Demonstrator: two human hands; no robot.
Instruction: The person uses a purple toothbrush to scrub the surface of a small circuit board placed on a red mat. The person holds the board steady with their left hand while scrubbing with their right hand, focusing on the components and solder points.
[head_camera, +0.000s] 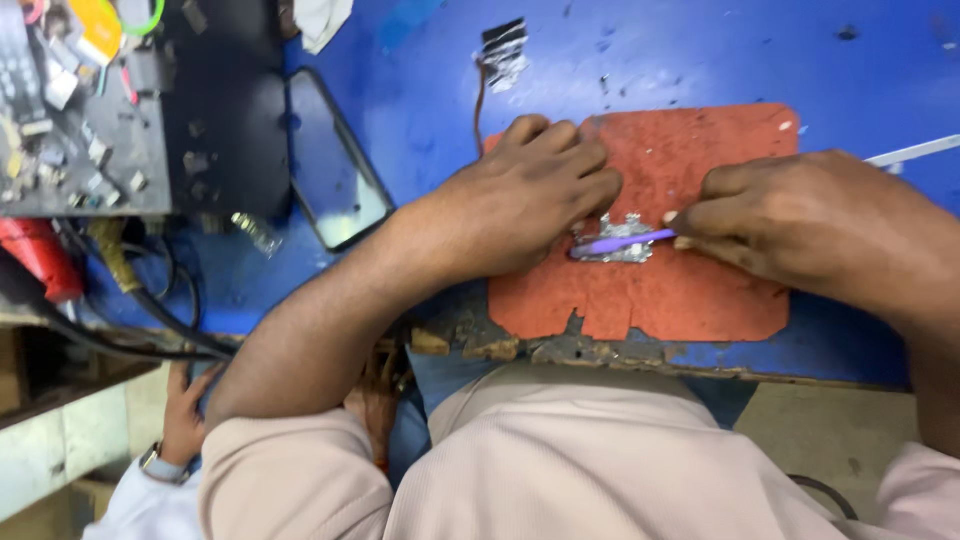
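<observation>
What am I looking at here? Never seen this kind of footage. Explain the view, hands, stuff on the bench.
One picture, from a camera worn on a person's head, looking down at their own two bare hands; no machine. The left hand presses a small silvery metal part onto an orange-red mat on a blue workbench. The right hand holds a purple brush-like tool across that part. To the left lie a dark phone screen panel and a tray of tiny components. Another person's hand shows at the lower left.

Only screen around is a dark rounded-rectangle phone lying face up, well left of the gripping hands.
</observation>
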